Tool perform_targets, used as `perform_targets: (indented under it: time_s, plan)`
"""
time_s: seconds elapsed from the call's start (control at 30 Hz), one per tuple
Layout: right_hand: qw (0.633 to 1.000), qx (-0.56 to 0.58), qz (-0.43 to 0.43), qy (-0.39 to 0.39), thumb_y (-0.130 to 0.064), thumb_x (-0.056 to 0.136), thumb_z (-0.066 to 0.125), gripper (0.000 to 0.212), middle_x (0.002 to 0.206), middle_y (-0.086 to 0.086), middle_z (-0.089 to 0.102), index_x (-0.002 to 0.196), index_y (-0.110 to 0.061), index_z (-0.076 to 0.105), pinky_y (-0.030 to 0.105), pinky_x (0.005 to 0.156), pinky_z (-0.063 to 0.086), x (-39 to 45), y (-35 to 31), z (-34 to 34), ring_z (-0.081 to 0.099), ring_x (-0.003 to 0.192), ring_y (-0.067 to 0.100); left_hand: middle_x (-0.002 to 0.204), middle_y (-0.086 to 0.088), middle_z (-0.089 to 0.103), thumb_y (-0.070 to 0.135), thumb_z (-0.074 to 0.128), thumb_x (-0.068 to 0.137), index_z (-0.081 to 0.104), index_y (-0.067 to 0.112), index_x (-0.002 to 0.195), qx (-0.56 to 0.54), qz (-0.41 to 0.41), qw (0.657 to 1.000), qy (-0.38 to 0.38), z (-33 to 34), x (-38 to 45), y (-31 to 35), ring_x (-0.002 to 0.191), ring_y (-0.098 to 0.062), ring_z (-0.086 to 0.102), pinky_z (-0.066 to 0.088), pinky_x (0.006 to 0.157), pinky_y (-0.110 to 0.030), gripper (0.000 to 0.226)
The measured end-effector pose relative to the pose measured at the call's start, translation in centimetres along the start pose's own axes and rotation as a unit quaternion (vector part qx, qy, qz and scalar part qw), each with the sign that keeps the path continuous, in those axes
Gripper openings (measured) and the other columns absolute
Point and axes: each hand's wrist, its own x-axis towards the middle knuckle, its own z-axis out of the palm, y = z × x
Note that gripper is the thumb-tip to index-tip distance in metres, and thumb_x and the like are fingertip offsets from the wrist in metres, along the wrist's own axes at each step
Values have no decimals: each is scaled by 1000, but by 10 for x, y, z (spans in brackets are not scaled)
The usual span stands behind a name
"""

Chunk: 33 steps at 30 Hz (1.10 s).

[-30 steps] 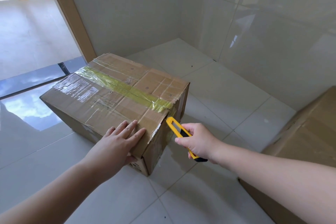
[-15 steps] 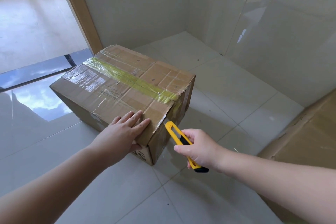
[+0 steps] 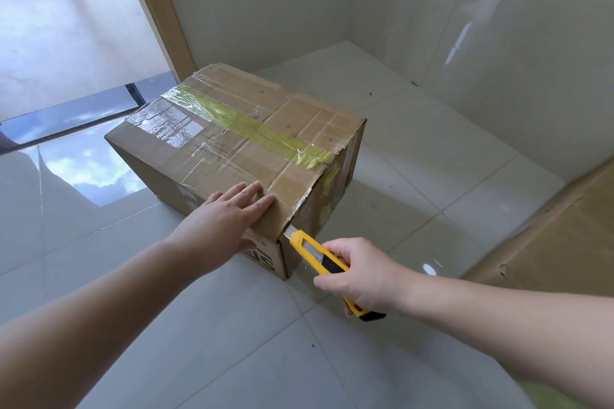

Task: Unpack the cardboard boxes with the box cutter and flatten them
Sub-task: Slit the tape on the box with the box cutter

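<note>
Taped cardboard box [image 3: 239, 146] on floor, centre of frame. Left hand [image 3: 229, 219] flat on near top edge, fingers straight. Right hand [image 3: 360, 276] grasping box cutter [image 3: 319, 256], blade at near corner. Probably stiff, glossy tape slippery; best held by pressing top.

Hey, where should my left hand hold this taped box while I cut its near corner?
Keep the left hand flat on the box top by the near edge, coming from above. That flat top takes downward pressure, and there the fingers stay behind the box cutter blade, which the right hand aims at the corner.
</note>
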Motion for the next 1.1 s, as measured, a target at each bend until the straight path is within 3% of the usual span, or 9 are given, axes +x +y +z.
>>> perform_targets:
  time_s: [0.1, 0.17, 0.23, 0.3, 0.43, 0.63, 0.83, 1.0, 1.1]
  plan:
    - [1000, 0, 21, 18, -16, 76, 61, 17, 60, 4, 35, 79, -6, 47, 33, 45, 47, -11, 15, -6, 41, 43, 22, 159, 2, 7, 37, 63, 84, 4, 33, 150, 22, -5, 1000, -7, -3, -7, -3, 145, -20, 11, 19, 115, -35, 89]
    - [996, -16, 36, 78, -18, 74, 61, 15, 58, 2, 39, 81, -9, 51, 31, 44, 47, -14, 24, -21, 48, 39, 22, 154, 1, 27, 22, 59, 73, 26, 27, 148, 29, 1, 999, 34, -10, -11, -1, 140, -20, 28, 29, 109, -34, 82]
    - [988, -32, 32, 145, -18, 76, 63, 14, 57, 1, 44, 82, -11, 53, 32, 45, 47, -13, 29, -40, 54, 39, 23, 127, -1, 57, 23, 52, 64, 54, 20, 124, -1, 2, 993, 119, -18, -10, 7, 117, -25, 54, 45, 84, -31, 60]
    - [981, -36, 10, 191, -18, 79, 64, 11, 58, 2, 46, 83, -12, 55, 36, 49, 50, -8, 28, -55, 57, 41, 22, 93, 2, 61, 37, 41, 73, 58, 20, 96, 8, -1, 983, 183, -23, -4, 21, 90, -24, 60, 38, 64, -28, 33]
    - [974, -26, -37, 220, -20, 81, 65, 12, 60, 3, 51, 87, -12, 58, 37, 53, 53, 3, 15, -62, 60, 44, 20, 88, 7, 57, 60, 35, 89, 52, 26, 88, 71, -26, 990, 119, -25, 18, 50, 89, -17, 56, 37, 69, -29, 38]
    - [972, -27, -74, 221, -20, 83, 66, 6, 59, -6, 51, 85, -21, 60, 41, 62, 55, 12, 2, -64, 65, 54, 19, 95, 6, 61, 36, 33, 97, 52, 24, 94, 103, -32, 990, 91, -22, 26, 61, 91, -19, 60, 36, 69, -31, 22]
    - [972, -13, -112, 208, -19, 83, 68, 8, 59, -7, 53, 88, -22, 61, 41, 63, 57, 20, -7, -76, 63, 52, 19, 83, -2, 65, 3, 44, 78, 45, 17, 76, 133, -1, 991, -22, -33, 36, 71, 75, -24, 63, 39, 63, -28, 15]
    - [970, -5, -161, 183, -22, 83, 67, 12, 69, 1, 61, 90, -29, 61, 37, 60, 57, 45, -23, -91, 64, 54, 17, 84, -5, 64, 4, 41, 76, 46, 16, 79, 115, 32, 990, -68, -35, 21, 76, 78, -28, 63, 48, 71, -33, 13]
    - [971, 17, -185, 151, -21, 84, 67, 17, 73, 2, 64, 96, -30, 60, 38, 57, 58, 59, -34, -94, 63, 52, 16, 90, 0, 62, 23, 42, 89, 54, 20, 89, 61, 44, 995, -62, -31, 8, 77, 84, -26, 61, 45, 76, -33, 12]
